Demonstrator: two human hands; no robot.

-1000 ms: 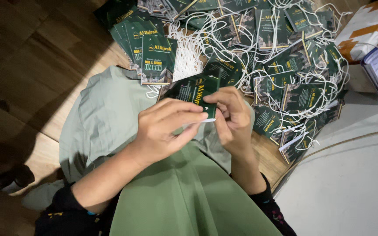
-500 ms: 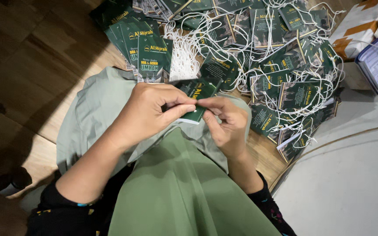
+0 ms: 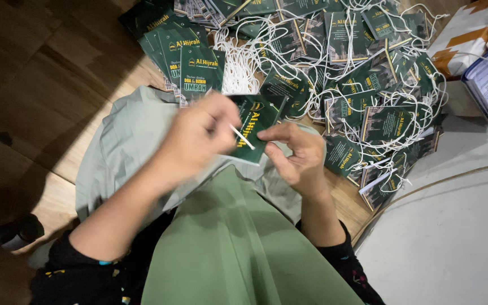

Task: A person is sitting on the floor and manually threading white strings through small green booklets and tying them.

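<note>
- Booklet (image 3: 257,131): small, dark green, held in the air above the lap, between the two hands. Its long axis runs from upper right to lower left, and the cover faces the camera.
- Cord (image 3: 242,137): a short white length crosses the booklet cover on a slant, running from the left hand down and to the right, toward the right hand.
- Left hand (image 3: 196,141): touches the booklet's left edge. Fingers are curled and closed on the upper end of the cord; motion blur hides the exact pinch.
- Right hand (image 3: 296,153): lies at the booklet's right edge. Thumb and forefinger are pressed narrow on the lower right part of the booklet, and the remaining fingers are folded under.
- Governing relation: the free cord end lies between the two grips, nearer the right hand. The left hand holds the other end.
- Cloth (image 3: 227,248): green, covers the lap directly below both hands.
- Pile (image 3: 368,85): more green booklets tangled with white cords, on the wood floor (image 3: 40,85) beyond the hands, well apart from the held booklet.
- Stack (image 3: 190,59): uncorded booklets fanned out, beyond the left hand.
</note>
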